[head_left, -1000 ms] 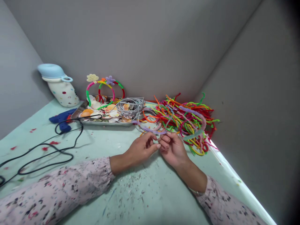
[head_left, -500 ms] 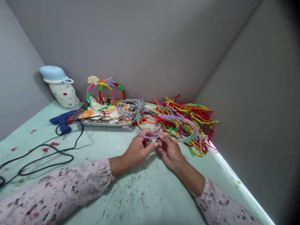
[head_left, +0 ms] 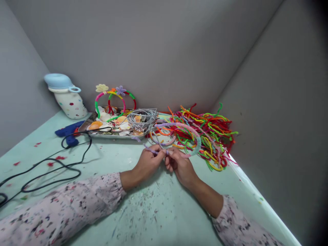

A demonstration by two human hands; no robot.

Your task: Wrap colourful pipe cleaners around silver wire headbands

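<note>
My left hand [head_left: 148, 162] and my right hand [head_left: 179, 163] meet in the middle of the pale green table, fingers pinched together. Between them they hold the end of a headband [head_left: 191, 131] wrapped in pastel purple, pink and light green pipe cleaner, which arches up and to the right above my right hand. A loose purple pipe cleaner end [head_left: 150, 150] sticks out left from my left fingers. Just behind the hands lies a heap of coloured pipe cleaners [head_left: 212, 131].
A metal tray [head_left: 115, 134] with shells, bare grey headbands [head_left: 142, 118] and two decorated headbands [head_left: 114, 97] stands at the back. Left of it lie a blue glue gun [head_left: 68, 131] with its black cord [head_left: 51, 164] and a spotted white bottle [head_left: 68, 97]. Grey walls close in behind and right.
Both hands have drawn slightly nearer and left. The wrapped headband has swung up from lying over the pipe cleaner heap to an upright arch above my right hand.
</note>
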